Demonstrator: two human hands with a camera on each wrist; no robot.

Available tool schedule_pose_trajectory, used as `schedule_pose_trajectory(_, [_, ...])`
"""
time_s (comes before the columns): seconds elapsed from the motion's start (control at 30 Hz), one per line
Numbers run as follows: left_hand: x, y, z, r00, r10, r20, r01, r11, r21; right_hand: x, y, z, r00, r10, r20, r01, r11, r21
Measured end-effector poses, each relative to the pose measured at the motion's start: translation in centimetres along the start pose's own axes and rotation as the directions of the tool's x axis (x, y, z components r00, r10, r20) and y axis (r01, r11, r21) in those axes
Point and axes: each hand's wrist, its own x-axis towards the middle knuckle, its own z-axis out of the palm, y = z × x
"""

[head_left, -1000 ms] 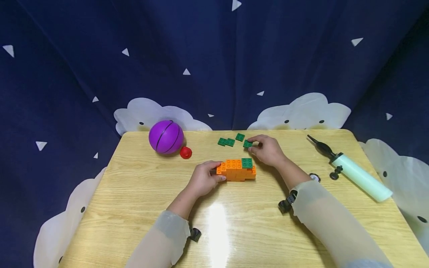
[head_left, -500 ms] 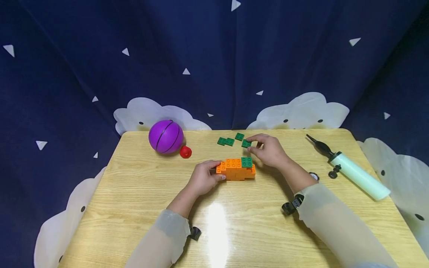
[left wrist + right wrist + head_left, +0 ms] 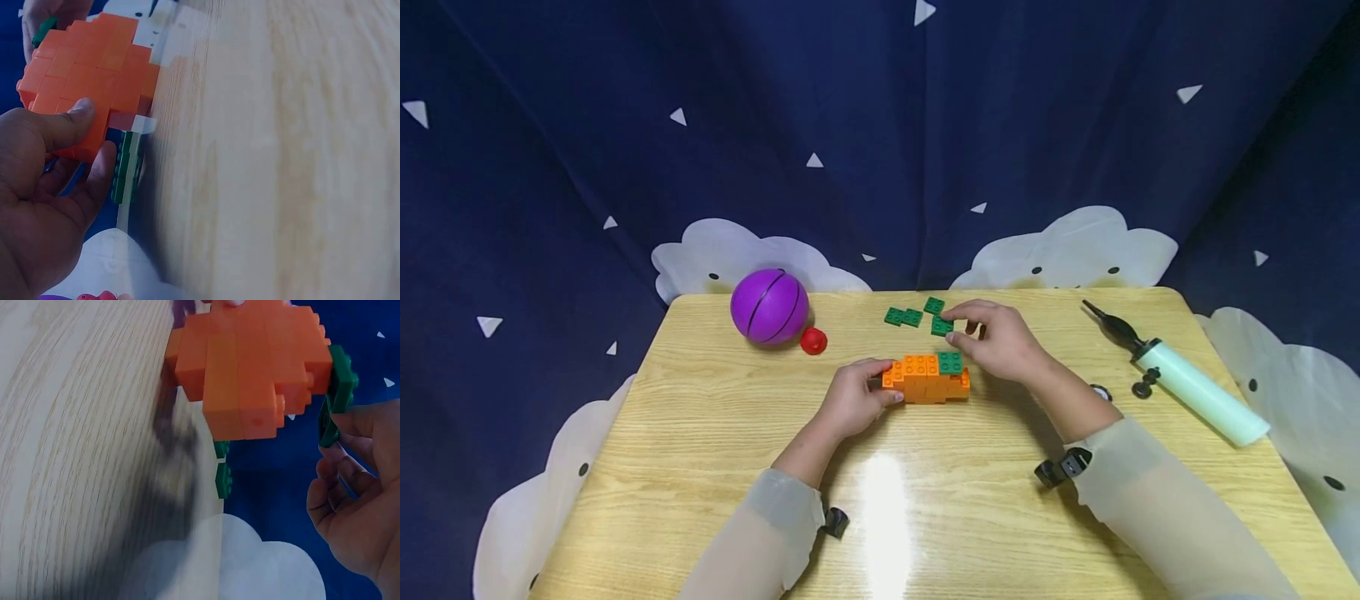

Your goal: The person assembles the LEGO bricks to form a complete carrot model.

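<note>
An orange build of toy bricks (image 3: 925, 387) stands upright near the middle of the table, with a green brick (image 3: 950, 362) on its top right. My left hand (image 3: 855, 400) holds its left end, thumb on the near face, as the left wrist view also shows. Behind the build, my right hand (image 3: 1006, 342) pinches a thin green brick (image 3: 942, 326) between thumb and finger. The right wrist view shows this pinched brick (image 3: 327, 425) tilted, close to the fitted green brick (image 3: 342, 378). Several loose green bricks (image 3: 912, 317) lie farther back.
A purple ball (image 3: 770, 306) and a small red piece (image 3: 813, 341) are at the back left of the wooden table (image 3: 700, 467). To the right lie a pale green hand pump (image 3: 1198, 392), a small black piece (image 3: 1146, 383) and a round piece partly behind my right forearm.
My right hand has shifted a little to the left with the pinched green brick, which now sits behind the fitted green one. The left hand and orange build stay in place.
</note>
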Motion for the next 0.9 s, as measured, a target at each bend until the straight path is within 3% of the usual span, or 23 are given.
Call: schedule_pose_trajectory(0.9, [0.1, -0.2, 0.0, 1.000, 0.010, 0.006, -0.010, 1.000, -0.002, -1.8, -2.8, 0.3, 0.998, -0.054, 0.040, 0.051, 0.997, 0.066])
